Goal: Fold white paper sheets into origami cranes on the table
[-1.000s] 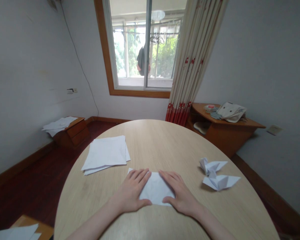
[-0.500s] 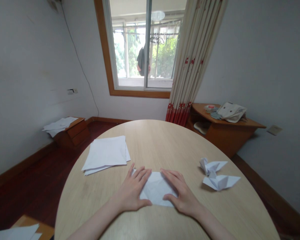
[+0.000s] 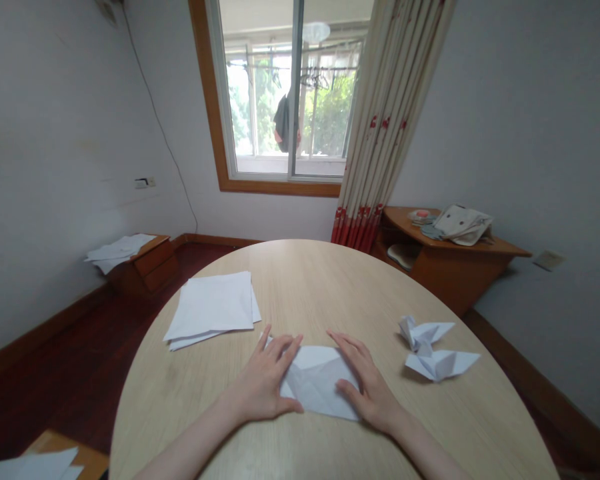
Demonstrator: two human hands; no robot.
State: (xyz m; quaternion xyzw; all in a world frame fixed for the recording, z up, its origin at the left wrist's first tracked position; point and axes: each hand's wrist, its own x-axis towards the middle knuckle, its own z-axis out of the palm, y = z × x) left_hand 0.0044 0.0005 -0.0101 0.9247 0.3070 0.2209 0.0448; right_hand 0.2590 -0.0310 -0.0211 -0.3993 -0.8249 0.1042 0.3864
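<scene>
A creased sheet of white paper (image 3: pixel 320 381) lies on the round wooden table (image 3: pixel 310 287), between my two hands. My left hand (image 3: pixel 269 377) rests on its left side with the fingers spread and the thumb along the near edge. Over the right side is my right hand (image 3: pixel 367 387), thumb apart from the fingers and on the paper. A fold line slants across the sheet. Parts of its left and right edges are hidden under the hands.
A stack of white paper (image 3: pixel 215 303) lies at the table's left. Two folded paper figures, one farther off (image 3: pixel 423 333) and one nearer (image 3: pixel 443 365), stand at the right. Beyond are a wooden corner desk (image 3: pixel 460 257) and a small cabinet (image 3: pixel 155 267) with papers.
My right hand has shifted slightly to the right, and more of the paper's creased surface shows. My left hand has stayed nearly in place, its fingers a little more bent.
</scene>
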